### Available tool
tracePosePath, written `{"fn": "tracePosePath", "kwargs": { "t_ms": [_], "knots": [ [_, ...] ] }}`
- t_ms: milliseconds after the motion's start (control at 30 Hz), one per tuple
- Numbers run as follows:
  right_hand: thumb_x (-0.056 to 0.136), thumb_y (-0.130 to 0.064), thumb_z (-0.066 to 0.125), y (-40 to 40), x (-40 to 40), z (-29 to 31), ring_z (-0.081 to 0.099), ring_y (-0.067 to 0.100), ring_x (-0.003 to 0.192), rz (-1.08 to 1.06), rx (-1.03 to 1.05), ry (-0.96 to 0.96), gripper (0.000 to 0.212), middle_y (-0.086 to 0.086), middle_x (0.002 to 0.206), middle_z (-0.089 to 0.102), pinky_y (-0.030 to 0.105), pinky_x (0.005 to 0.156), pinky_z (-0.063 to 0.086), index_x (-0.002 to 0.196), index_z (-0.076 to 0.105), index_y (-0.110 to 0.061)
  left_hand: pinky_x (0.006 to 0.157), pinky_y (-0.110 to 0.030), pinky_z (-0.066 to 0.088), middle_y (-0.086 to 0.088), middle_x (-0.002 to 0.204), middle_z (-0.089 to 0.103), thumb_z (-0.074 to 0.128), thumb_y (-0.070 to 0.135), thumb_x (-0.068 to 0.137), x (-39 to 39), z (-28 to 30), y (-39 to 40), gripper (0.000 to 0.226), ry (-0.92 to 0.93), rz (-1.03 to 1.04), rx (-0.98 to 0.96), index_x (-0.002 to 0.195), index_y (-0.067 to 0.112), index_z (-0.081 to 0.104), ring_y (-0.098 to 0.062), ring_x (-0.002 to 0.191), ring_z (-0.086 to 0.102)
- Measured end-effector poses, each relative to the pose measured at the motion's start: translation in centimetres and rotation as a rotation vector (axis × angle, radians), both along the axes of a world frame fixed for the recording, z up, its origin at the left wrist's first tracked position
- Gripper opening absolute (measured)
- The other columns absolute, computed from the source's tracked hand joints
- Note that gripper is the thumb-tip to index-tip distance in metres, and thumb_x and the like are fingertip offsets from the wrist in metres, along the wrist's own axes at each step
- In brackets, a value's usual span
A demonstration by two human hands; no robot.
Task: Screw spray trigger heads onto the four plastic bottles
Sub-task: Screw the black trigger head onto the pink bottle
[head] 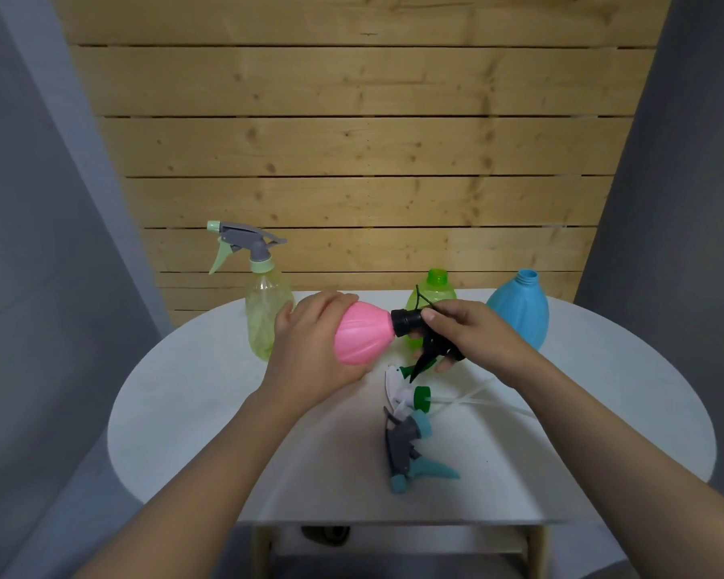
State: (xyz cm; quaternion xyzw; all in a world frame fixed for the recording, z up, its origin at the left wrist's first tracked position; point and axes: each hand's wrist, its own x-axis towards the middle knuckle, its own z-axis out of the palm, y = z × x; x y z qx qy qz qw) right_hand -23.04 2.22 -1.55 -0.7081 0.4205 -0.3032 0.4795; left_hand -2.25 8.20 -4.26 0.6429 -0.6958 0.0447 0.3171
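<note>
My left hand (310,348) grips a pink bottle (362,334) held sideways above the table, neck pointing right. My right hand (473,332) holds a black trigger head (414,323) whose collar sits on the pink bottle's neck. A pale yellow-green bottle (264,315) with a grey and mint trigger head (243,246) on it stands at the back left. An open green bottle (435,286) and an open blue bottle (519,311) stand behind my right hand. Two loose heads lie on the table: a white and green one (410,392) and a grey and teal one (410,449).
The white oval table (210,411) ends close to me at a straight front edge. A wooden slat wall (360,160) rises right behind it, with grey walls on both sides. White dip tubes (477,397) of the loose heads trail to the right under my right forearm.
</note>
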Motion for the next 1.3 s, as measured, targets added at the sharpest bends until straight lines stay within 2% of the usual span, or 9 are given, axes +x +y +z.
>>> {"fn": "tracePosePath", "kwargs": {
  "t_ms": [133, 267, 367, 533, 667, 833, 933, 1067, 1300],
  "knots": [
    [0.095, -0.029, 0.046, 0.3, 0.6, 0.1, 0.068, 0.019, 0.049, -0.037, 0.155, -0.092, 0.024, 0.005, 0.061, 0.07, 0.022, 0.04, 0.049, 0.093, 0.057, -0.008, 0.109, -0.056, 0.021, -0.001, 0.13, 0.05, 0.077, 0.041, 0.057, -0.3, -0.1, 0.0, 0.078, -0.051, 0.015, -0.014, 0.128, 0.025, 0.049, -0.022, 0.123, 0.044],
    [0.095, -0.029, 0.045, 0.2, 1.1, -0.2, 0.051, 0.013, 0.041, -0.113, -0.004, 0.09, 0.024, 0.005, 0.065, 0.057, 0.018, 0.035, 0.036, 0.114, 0.032, -0.025, 0.108, -0.052, 0.024, 0.002, 0.13, 0.05, 0.077, 0.043, 0.057, -0.2, -0.3, -0.2, 0.08, -0.069, 0.02, 0.026, 0.13, 0.026, 0.047, -0.02, 0.123, 0.043],
    [0.093, -0.023, 0.049, 0.2, 1.1, -0.1, 0.052, 0.017, 0.046, -0.109, 0.019, 0.009, 0.022, 0.01, 0.071, 0.057, 0.022, 0.038, 0.04, 0.111, 0.037, -0.019, 0.108, -0.051, 0.024, 0.001, 0.13, 0.05, 0.076, 0.043, 0.057, 0.0, -0.4, -0.3, 0.081, -0.064, 0.027, 0.021, 0.13, 0.026, 0.047, -0.021, 0.123, 0.042],
    [0.09, 0.006, 0.036, -0.2, -0.4, 0.9, 0.072, 0.022, 0.078, 0.171, 0.373, -0.309, 0.042, 0.015, 0.1, 0.067, 0.025, 0.064, 0.057, 0.126, 0.047, -0.01, 0.107, -0.049, 0.027, 0.002, 0.13, 0.049, 0.077, 0.043, 0.057, 1.0, -0.5, -0.3, 0.081, -0.017, 0.062, 0.057, 0.13, 0.026, 0.046, -0.019, 0.123, 0.042],
    [0.086, 0.019, 0.036, -0.6, -2.0, 1.1, 0.069, 0.027, 0.099, 0.347, 0.474, -0.345, 0.054, 0.018, 0.113, 0.066, 0.029, 0.081, 0.057, 0.13, 0.044, -0.011, 0.107, -0.05, 0.026, 0.002, 0.13, 0.049, 0.076, 0.042, 0.058, 1.0, -0.4, -0.1, 0.079, -0.008, 0.037, 0.051, 0.129, 0.026, 0.047, -0.019, 0.122, 0.042],
    [0.089, -0.01, 0.05, -0.7, -2.1, 1.2, 0.072, 0.012, 0.08, 0.267, 0.251, -0.15, 0.018, 0.005, 0.088, 0.074, 0.023, 0.064, 0.055, 0.102, 0.062, -0.008, 0.109, -0.051, 0.022, 0.0, 0.131, 0.048, 0.076, 0.037, 0.058, 0.6, -0.2, 0.1, 0.076, -0.025, 0.003, 0.017, 0.128, 0.024, 0.049, -0.021, 0.125, 0.041],
    [0.089, -0.033, 0.055, -0.9, -2.0, 0.9, 0.055, 0.003, 0.046, 0.006, -0.025, 0.085, 0.033, -0.002, 0.057, 0.064, 0.02, 0.051, 0.044, 0.067, 0.064, -0.01, 0.109, -0.054, 0.02, -0.003, 0.133, 0.048, 0.078, 0.037, 0.058, 0.1, -0.1, 0.2, 0.078, -0.036, -0.021, 0.007, 0.129, 0.023, 0.049, -0.023, 0.126, 0.041],
    [0.084, -0.035, 0.061, -1.1, -1.6, 0.3, 0.064, 0.007, 0.064, -0.131, 0.015, -0.073, 0.033, 0.002, 0.083, 0.07, 0.018, 0.045, 0.047, 0.082, 0.073, -0.004, 0.106, -0.056, 0.025, -0.006, 0.13, 0.051, 0.078, 0.037, 0.058, -0.1, 0.0, 0.2, 0.077, -0.062, -0.002, -0.045, 0.128, 0.021, 0.051, -0.026, 0.122, 0.045],
    [0.08, -0.037, 0.067, -1.2, -0.9, 0.2, 0.055, 0.009, 0.048, -0.26, 0.055, -0.164, 0.032, 0.009, 0.066, 0.066, 0.019, 0.042, 0.043, 0.064, 0.072, -0.01, 0.103, -0.046, 0.026, -0.008, 0.126, 0.053, 0.079, 0.038, 0.058, -0.5, -0.3, 0.2, 0.075, -0.089, 0.011, -0.082, 0.125, 0.019, 0.053, -0.028, 0.119, 0.046]
  ]
}}
